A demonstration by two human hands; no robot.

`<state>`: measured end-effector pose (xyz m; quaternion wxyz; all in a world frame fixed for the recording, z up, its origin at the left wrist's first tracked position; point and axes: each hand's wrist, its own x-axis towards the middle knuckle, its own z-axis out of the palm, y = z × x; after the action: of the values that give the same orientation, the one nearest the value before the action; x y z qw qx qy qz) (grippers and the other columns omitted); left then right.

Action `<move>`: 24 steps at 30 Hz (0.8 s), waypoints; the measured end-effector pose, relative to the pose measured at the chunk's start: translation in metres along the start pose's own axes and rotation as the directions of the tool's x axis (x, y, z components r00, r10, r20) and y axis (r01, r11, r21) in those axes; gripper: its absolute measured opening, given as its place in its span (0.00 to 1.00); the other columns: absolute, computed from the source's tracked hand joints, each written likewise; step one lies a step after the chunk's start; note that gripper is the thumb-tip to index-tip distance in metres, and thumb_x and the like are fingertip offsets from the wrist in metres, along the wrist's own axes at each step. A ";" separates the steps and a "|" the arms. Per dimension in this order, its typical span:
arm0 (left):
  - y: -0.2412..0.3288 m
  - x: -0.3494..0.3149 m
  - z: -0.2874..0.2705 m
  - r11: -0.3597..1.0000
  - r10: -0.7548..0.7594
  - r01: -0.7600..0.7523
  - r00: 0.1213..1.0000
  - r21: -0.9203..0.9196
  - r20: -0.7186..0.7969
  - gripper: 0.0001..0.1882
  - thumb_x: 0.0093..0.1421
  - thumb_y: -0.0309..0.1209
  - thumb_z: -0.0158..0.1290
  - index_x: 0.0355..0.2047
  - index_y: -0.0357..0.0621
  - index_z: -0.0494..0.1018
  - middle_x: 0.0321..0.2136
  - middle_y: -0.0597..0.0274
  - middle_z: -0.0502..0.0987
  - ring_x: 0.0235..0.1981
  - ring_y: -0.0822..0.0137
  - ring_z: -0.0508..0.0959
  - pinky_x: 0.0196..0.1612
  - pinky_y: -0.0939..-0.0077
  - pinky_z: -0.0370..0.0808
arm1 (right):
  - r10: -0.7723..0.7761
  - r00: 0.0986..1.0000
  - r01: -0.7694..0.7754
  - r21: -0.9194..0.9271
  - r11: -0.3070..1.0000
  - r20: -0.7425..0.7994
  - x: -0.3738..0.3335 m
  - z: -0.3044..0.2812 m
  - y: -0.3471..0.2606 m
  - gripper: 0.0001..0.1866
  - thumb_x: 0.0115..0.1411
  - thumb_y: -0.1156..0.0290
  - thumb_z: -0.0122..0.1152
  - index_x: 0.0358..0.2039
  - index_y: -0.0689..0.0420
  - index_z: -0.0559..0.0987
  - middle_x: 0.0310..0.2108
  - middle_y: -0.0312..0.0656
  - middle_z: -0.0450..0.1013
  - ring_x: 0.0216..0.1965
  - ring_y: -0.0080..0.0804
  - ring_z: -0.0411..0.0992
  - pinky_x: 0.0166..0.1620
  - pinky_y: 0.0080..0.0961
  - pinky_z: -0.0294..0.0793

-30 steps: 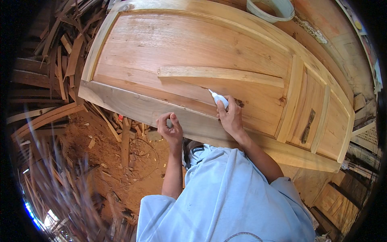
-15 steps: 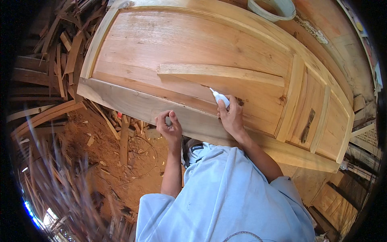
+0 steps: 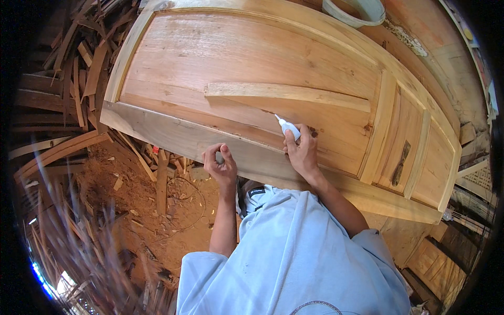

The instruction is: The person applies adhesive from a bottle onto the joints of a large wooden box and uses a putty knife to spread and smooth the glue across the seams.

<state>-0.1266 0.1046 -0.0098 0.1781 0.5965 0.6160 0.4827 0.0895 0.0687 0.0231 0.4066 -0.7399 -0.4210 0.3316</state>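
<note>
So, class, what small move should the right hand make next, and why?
Probably ease the white bottle toward the wooden strip: the right hand grips the bottle, and its nozzle points toward the strip but appears short of it.

Wood strip [image 3: 286,93] on the door [image 3: 236,52], bucket [image 3: 362,22] behind it, scrap wood [image 3: 95,79] to its left.

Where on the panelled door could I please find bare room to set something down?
The widest bare patch of the panelled door lies in its large panel, between the wooden strip and far rail. The small right-end panel also looks bare. Toward the near rail it is crowded: the right hand holds a white bottle, with the left hand nearby.
</note>
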 end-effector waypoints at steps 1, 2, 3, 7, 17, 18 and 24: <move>0.000 0.000 0.000 1.000 -0.003 0.003 1.000 0.002 0.002 0.09 0.64 0.33 0.57 0.30 0.40 0.76 0.28 0.57 0.79 0.31 0.58 0.75 0.40 0.67 0.70 | 0.000 1.000 0.000 0.000 1.000 -0.001 0.000 0.000 0.001 0.14 0.68 0.64 0.56 0.40 0.64 0.74 0.21 0.39 0.75 0.20 0.24 0.76 0.24 0.23 0.76; 0.000 0.000 0.000 1.000 -0.006 0.006 1.000 0.003 0.004 0.09 0.64 0.33 0.57 0.30 0.40 0.76 0.28 0.57 0.79 0.31 0.58 0.75 0.41 0.67 0.70 | 0.005 1.000 -0.005 0.004 1.000 -0.002 0.000 0.000 0.002 0.14 0.68 0.64 0.56 0.40 0.64 0.74 0.21 0.39 0.75 0.20 0.24 0.76 0.24 0.23 0.76; 0.000 0.000 0.000 1.000 -0.006 0.006 1.000 0.003 0.005 0.09 0.64 0.33 0.57 0.30 0.40 0.76 0.28 0.57 0.79 0.31 0.58 0.75 0.41 0.67 0.70 | 0.010 1.000 -0.010 0.008 1.000 -0.004 0.001 0.000 0.002 0.14 0.68 0.64 0.56 0.40 0.64 0.74 0.22 0.40 0.75 0.20 0.24 0.76 0.24 0.23 0.76; -0.001 0.000 0.000 1.000 0.001 -0.001 1.000 -0.008 0.001 0.09 0.63 0.33 0.57 0.30 0.40 0.76 0.28 0.57 0.79 0.31 0.59 0.75 0.40 0.67 0.70 | 0.000 1.000 0.000 -0.014 1.000 -0.006 0.000 0.000 0.001 0.14 0.68 0.64 0.56 0.39 0.64 0.73 0.22 0.40 0.76 0.20 0.24 0.76 0.24 0.23 0.76; 0.003 0.001 0.000 1.000 0.000 0.000 1.000 -0.007 0.014 0.09 0.64 0.32 0.57 0.31 0.40 0.77 0.28 0.57 0.79 0.32 0.59 0.75 0.40 0.67 0.71 | 0.071 0.997 -0.069 0.056 0.996 -0.029 -0.004 -0.004 0.002 0.13 0.68 0.65 0.57 0.40 0.64 0.73 0.22 0.39 0.75 0.21 0.22 0.75 0.25 0.22 0.77; 0.001 0.001 0.000 1.000 -0.002 0.002 1.000 -0.006 0.015 0.09 0.64 0.32 0.57 0.31 0.40 0.77 0.28 0.57 0.79 0.32 0.59 0.75 0.40 0.67 0.71 | 0.090 0.996 -0.088 0.069 0.994 -0.025 -0.004 -0.005 0.001 0.12 0.68 0.66 0.57 0.40 0.64 0.73 0.22 0.39 0.75 0.21 0.22 0.75 0.25 0.22 0.77; 0.001 0.000 0.001 1.000 0.014 -0.014 1.000 -0.026 0.008 0.08 0.64 0.32 0.57 0.31 0.40 0.77 0.29 0.58 0.79 0.32 0.59 0.75 0.41 0.67 0.71 | -0.008 1.000 0.007 -0.030 1.000 -0.028 -0.003 -0.003 0.012 0.12 0.68 0.66 0.56 0.40 0.65 0.73 0.22 0.40 0.75 0.20 0.24 0.75 0.24 0.23 0.76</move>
<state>-0.1253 0.1050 -0.0097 0.1848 0.6005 0.6047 0.4894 0.0949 0.0611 0.0145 0.4026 -0.7488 -0.4231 0.3133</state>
